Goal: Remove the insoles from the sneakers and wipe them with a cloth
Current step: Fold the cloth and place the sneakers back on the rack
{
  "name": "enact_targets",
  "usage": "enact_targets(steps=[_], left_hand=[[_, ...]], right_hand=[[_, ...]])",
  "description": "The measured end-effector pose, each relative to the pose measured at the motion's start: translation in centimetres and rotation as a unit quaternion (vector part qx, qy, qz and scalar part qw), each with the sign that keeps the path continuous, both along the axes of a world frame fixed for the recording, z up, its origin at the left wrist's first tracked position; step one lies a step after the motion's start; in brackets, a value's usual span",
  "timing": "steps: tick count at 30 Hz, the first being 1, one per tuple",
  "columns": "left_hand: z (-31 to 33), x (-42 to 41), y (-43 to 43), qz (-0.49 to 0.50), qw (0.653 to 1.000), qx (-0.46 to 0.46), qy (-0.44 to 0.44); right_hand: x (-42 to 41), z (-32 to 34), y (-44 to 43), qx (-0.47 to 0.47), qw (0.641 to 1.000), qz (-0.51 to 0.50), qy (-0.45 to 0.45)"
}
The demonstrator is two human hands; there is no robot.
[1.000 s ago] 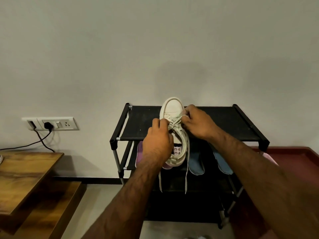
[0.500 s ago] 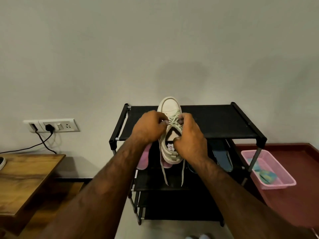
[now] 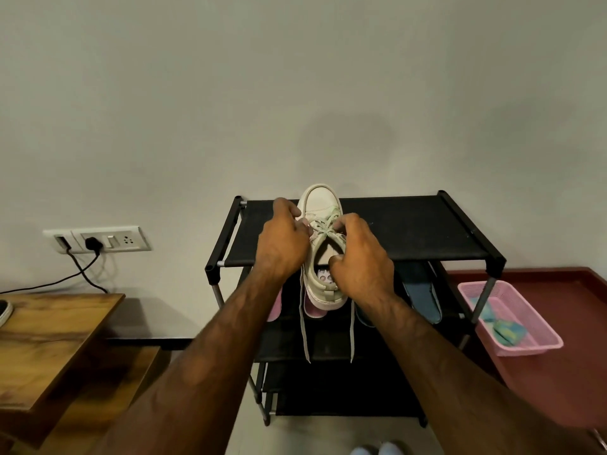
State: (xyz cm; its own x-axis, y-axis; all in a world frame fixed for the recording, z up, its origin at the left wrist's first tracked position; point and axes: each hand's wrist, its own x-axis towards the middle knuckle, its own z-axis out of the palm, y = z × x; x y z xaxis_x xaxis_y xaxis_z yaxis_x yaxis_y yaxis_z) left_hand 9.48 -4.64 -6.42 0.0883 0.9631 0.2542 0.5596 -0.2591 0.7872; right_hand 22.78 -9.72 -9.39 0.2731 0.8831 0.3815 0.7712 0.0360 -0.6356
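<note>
1. We steady a white sneaker (image 3: pixel 320 200) on the shoe rack (image 3: pixel 410 228), top shelf; our left hand (image 3: pixel 282 244) and right hand (image 3: pixel 361 261) curl in, pinching its laces (image 3: pixel 323 226).
2. Its insole (image 3: pixel 324 276) sits inside; we judge that removal and wiping remain.

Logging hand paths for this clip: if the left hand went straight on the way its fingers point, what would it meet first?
The left hand points forward and rightward at the white sneaker; its fingers seem to touch the laces, so the sneaker comes first. Depth is unclear.
</note>
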Motion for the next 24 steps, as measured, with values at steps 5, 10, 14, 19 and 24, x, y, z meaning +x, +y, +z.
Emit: enact_targets(steps=[5,10,14,19,24], left_hand=[[0.0,-0.2,-1.1,-0.059,0.992,0.031,0.108],[1.0,0.0,-0.6,-0.067,0.986,0.05,0.147],[1.5,0.4,0.0,-0.077,0.966,0.071,0.235],[1.2,0.6,0.0,-0.093,0.928,0.127,0.339],[1.1,0.5,-0.3,-0.021,0.984,0.064,0.168]], right_hand=[[0.8,1.0,0.0,-0.038,0.997,0.069,-0.008],[2.3,3.1,0.5,-0.073,0.983,0.132,0.105],[2.7,4.1,1.1,-0.069,0.986,0.141,0.051],[2.4,4.8,2.2,-0.097,0.985,0.116,-0.083],[2.6,4.3,2.5,-0.071,0.997,0.032,-0.002]])
